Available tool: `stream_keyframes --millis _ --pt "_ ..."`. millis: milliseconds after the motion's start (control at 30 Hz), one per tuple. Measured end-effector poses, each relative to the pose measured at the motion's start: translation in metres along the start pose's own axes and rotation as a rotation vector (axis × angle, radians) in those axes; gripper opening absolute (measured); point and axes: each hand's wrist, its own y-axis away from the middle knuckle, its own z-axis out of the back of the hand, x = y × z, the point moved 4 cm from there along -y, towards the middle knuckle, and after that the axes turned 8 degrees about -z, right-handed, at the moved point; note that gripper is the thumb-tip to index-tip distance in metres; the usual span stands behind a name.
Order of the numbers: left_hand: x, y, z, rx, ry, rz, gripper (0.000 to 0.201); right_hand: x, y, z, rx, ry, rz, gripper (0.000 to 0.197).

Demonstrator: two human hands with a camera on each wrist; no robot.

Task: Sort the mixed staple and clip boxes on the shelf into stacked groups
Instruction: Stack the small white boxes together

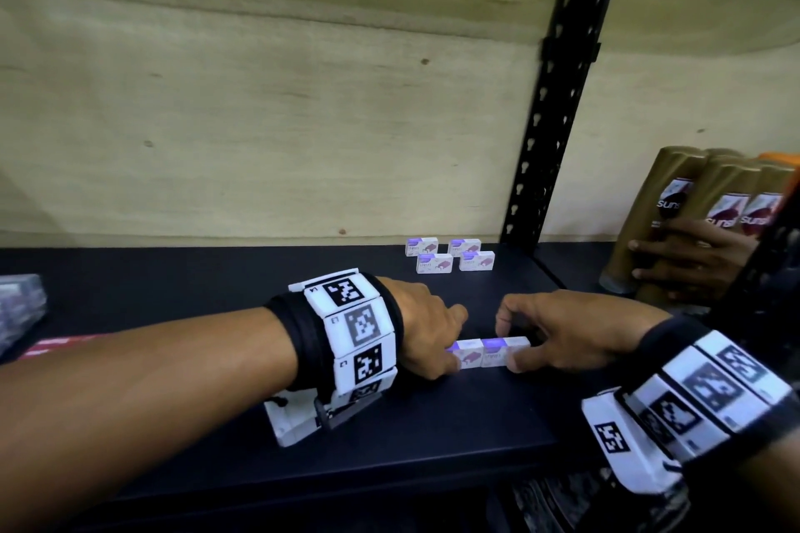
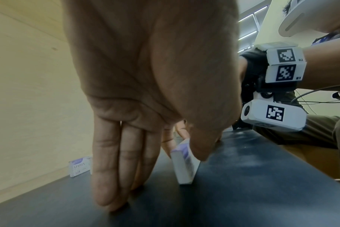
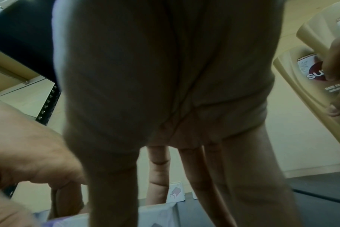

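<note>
On the dark shelf (image 1: 216,437), two staple boxes (image 1: 489,353) standing side by side near the front edge are pinched, the left hand (image 1: 426,333) holding the left one, the right hand (image 1: 558,331) the right. Four more staple boxes (image 1: 450,254) are grouped at the back by the plywood wall (image 1: 259,121). Beyond the black upright (image 1: 550,108), gold bottles (image 1: 710,212) are held by another person's hand (image 1: 688,260).

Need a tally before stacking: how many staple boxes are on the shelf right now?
6. Four stand grouped at the shelf's back. Two sit side by side up front, between both hands. Hands may hide more.
</note>
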Motion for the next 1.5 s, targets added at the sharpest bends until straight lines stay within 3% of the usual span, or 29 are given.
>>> stream_keyframes --millis 133,233,367,533,667,833,967,1067,1200,1400,1500 --pt "0.002 0.002 0.005 -0.006 0.075 0.015 0.064 -0.006 -0.006 0.002 0.077 -0.065 -0.043 0.06" --pt "0.012 0.0 0.014 0.008 0.225 0.022 0.064 -0.006 -0.011 0.015 0.174 -0.162 -0.071 0.069" --pt "0.039 -0.014 0.03 -0.046 0.376 0.017 0.049 -0.003 -0.03 0.054 0.063 -0.062 -0.086 0.05" --pt "0.078 -0.04 0.058 -0.215 0.164 0.089 0.036 -0.003 -0.077 0.089 -0.035 -0.021 -0.12 0.03" --pt "0.1 -0.067 0.063 -0.253 0.025 0.15 0.042 -0.002 -0.112 0.098 -0.1 0.13 -0.127 0.034" --pt "0.113 -0.094 0.057 -0.257 -0.004 0.128 0.047 -0.006 -0.144 0.096 -0.049 0.197 -0.154 0.037" --pt "0.111 -0.104 0.055 -0.255 -0.025 0.117 0.04 -0.006 -0.156 0.094 -0.014 0.214 -0.153 0.037" --pt "0.108 -0.106 0.055 -0.243 -0.058 0.104 0.027 -0.003 -0.161 0.088 -0.002 0.279 -0.15 0.033" --pt "0.1 -0.099 0.057 -0.213 -0.084 0.091 0.024 0.001 -0.152 0.086 -0.03 0.36 -0.145 0.019" --pt "0.086 -0.073 0.052 -0.206 0.012 0.051 0.022 0.011 -0.114 0.081 -0.024 0.342 -0.121 0.03" --pt "0.074 -0.057 0.05 -0.175 0.04 0.009 0.026 0.012 -0.097 0.073 -0.017 0.282 -0.099 0.022"
